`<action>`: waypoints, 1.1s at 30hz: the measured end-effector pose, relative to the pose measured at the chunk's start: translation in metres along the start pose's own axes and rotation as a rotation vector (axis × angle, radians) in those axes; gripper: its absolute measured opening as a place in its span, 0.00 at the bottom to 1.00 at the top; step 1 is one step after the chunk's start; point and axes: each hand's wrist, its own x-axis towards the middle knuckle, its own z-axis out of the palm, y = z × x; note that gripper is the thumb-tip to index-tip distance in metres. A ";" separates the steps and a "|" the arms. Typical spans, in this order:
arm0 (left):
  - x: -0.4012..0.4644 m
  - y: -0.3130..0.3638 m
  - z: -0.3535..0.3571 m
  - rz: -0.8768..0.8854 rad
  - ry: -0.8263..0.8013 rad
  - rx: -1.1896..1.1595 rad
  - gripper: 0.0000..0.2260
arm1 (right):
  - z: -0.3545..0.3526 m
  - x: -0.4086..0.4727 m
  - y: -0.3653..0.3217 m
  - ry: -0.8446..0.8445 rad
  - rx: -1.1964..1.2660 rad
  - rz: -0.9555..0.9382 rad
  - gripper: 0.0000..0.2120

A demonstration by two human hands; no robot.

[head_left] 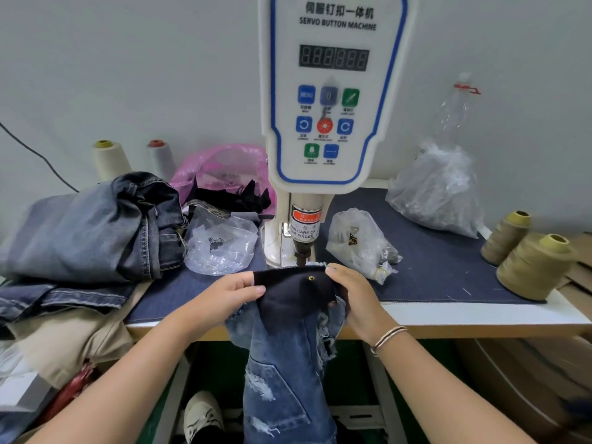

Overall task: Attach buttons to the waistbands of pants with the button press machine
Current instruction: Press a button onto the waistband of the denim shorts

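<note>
Head view looks down on my two hands holding the dark waistband (294,288) of a pair of jeans (282,373), stretched flat just in front of the button press machine (330,91). My left hand (230,294) pinches the band's end at nine o'clock; my right hand (352,293) has its grip clenched round the end at three o'clock. Its long axis runs nine to three. A brass button (310,277) already sits on it, nearer my right hand. The machine's punch (300,253) stands at twelve o'clock from the button, just beyond the band's far edge. The jeans' legs hang off the worktop (448,267) toward six.
</note>
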 end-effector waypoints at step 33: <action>0.007 0.002 0.004 -0.037 -0.063 0.048 0.08 | -0.025 0.094 -0.058 0.295 -1.886 0.080 0.11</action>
